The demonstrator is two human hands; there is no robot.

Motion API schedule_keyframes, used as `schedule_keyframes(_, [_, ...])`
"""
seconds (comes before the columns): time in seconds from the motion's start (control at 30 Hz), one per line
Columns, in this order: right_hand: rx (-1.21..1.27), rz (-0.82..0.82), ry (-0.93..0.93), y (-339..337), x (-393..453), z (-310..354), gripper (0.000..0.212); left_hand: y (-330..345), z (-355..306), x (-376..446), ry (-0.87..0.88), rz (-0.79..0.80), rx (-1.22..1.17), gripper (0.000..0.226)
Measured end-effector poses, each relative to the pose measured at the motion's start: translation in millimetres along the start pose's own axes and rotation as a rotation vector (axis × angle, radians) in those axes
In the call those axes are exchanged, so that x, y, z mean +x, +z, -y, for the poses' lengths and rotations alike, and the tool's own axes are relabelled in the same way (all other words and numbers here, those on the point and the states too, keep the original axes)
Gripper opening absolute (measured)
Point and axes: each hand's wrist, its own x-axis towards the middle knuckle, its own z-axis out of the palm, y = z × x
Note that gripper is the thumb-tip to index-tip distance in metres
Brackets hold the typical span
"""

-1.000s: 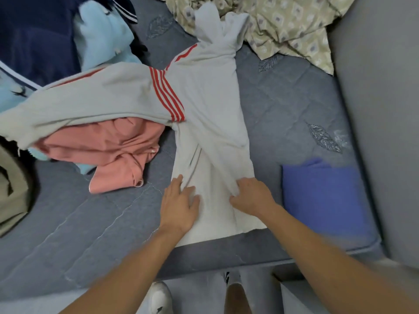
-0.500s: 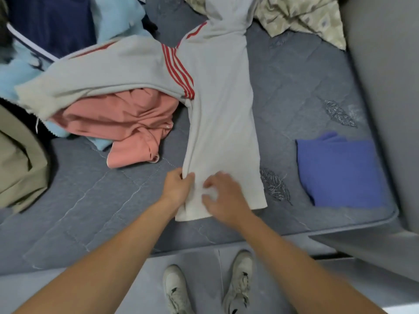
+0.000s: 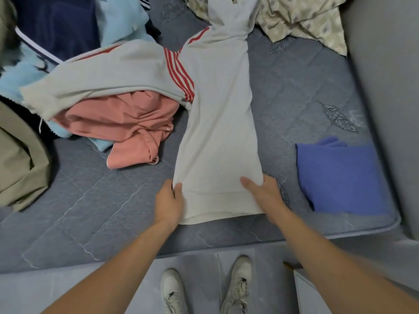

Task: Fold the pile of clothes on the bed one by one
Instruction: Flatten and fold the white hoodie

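A light grey hooded top with red stripes (image 3: 217,123) lies lengthwise on the grey quilted mattress (image 3: 95,207), its body folded into a narrow strip. One sleeve stretches left over the pile. My left hand (image 3: 169,201) pinches the lower left edge of the top, thumb on the cloth. My right hand (image 3: 264,192) grips the lower right edge, thumb on top and fingers hidden under the fabric. The pile at left holds a salmon garment (image 3: 122,130), light blue clothes (image 3: 118,21), a navy piece (image 3: 56,23) and an olive one (image 3: 18,155).
A folded blue-violet garment (image 3: 340,175) lies at the mattress's right corner. A patterned beige cloth (image 3: 301,19) is bunched at the back right. A grey wall or headboard (image 3: 385,98) borders the right side. My white shoes (image 3: 238,284) stand on the floor by the bed's front edge.
My hands have moved apart from the middle of the hem to the two lower corners of the grey top. The view shifted slightly; the top lies a bit flatter.
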Motion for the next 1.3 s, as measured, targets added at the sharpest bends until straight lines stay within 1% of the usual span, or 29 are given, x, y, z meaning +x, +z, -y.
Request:
schedule_keyframes(0.07, [-0.077,-0.046,-0.048,-8.8,-6.9,-10.8,0.021,-0.6,2.2,-13.0,0.02,-0.04,-0.014,0.027])
schedule_keyframes(0.17, [-0.26,-0.075,-0.044,-24.9,-16.7,-36.7,0.032,9.8,15.8,-33.8,-0.008,0.031,0.048,0.027])
schedule_keyframes(0.23, [-0.386,-0.06,0.014,-32.4,-17.6,-52.1,0.041,20.1,23.3,-40.8,-0.09,0.092,0.09,0.024])
schedule_keyframes(0.3, [-0.533,-0.074,0.073,-33.2,-16.6,-59.0,0.044,26.0,26.5,-40.6,-0.139,0.082,0.144,0.026])
schedule_keyframes(0.33, [-0.636,-0.121,0.048,-31.4,-17.0,-59.3,0.042,27.0,25.1,-41.3,-0.128,0.054,0.188,0.023])
schedule_keyframes(0.37, [-0.76,-0.185,-0.022,-28.4,-18.1,-57.0,0.043,26.1,21.8,-42.6,-0.088,0.01,0.257,0.018])
schedule_keyframes(0.4, [-0.884,-0.235,-0.112,-25.1,-20.6,-53.1,0.049,24.4,17.1,-44.8,-0.02,-0.037,0.333,0.016])
schedule_keyframes(0.43, [-0.974,-0.254,-0.207,-21.4,-24.2,-47.3,0.059,22.9,11.6,-47.2,0.062,-0.073,0.391,0.019])
schedule_keyframes(0.47, [-1.008,-0.232,-0.301,-18.0,-27.1,-41.0,0.068,20.9,4.6,-50.1,0.148,-0.084,0.414,0.026])
schedule_keyframes(0.5, [-1.003,-0.185,-0.385,-13.1,-28.1,-31.2,0.074,17.0,-5.3,-52.2,0.217,-0.081,0.419,0.033])
schedule_keyframes(0.57, [-0.953,-0.094,-0.505,0.1,-25.4,-3.2,0.08,5.8,-27.7,-47.6,0.3,-0.093,0.383,0.043])
schedule_keyframes(0.63, [-0.89,-0.022,-0.607,20.0,-21.1,34.1,0.081,-11.6,-50.6,-35.3,0.332,-0.142,0.332,0.049])
schedule_keyframes(0.7, [-0.838,0.046,-0.679,45.7,-16.1,77.4,0.081,-36.1,-72.4,-17.0,0.373,-0.212,0.28,0.049])
schedule_keyframes(0.77, [-0.815,0.093,-0.75,76.6,-6.2,120.7,0.08,-67.8,-92.8,6.4,0.423,-0.282,0.256,0.048])
schedule_keyframes(0.83, [-0.78,0.117,-0.839,113.3,4.1,160.7,0.077,-104.3,-105.3,34.2,0.446,-0.347,0.265,0.053])
schedule_keyframes(0.97, [-0.751,0.18,-0.94,197.2,13.5,225.7,0.074,-176.6,-112.9,93.0,0.497,-0.433,0.338,0.059])
schedule_keyframes(1.07, [-0.761,0.223,-0.992,253.1,12.9,249.6,0.075,-218.9,-106.2,128.1,0.38,-0.461,0.328,0.063])
schedule_keyframes(1.2, [-0.813,0.303,-1.027,310.3,17.6,263.0,0.081,-261.2,-89.8,162.9,0.091,-0.498,0.196,0.072])
schedule_keyframes(1.27, [-0.873,0.343,-1.034,331.0,21.0,263.3,0.086,-276.4,-74.4,180.7,-0.075,-0.428,0.058,0.075])
schedule_keyframes(1.3, [-0.892,0.36,-1.027,339.4,22.1,262.0,0.088,-284.4,-68.4,186.1,-0.15,-0.368,-0.062,0.078])
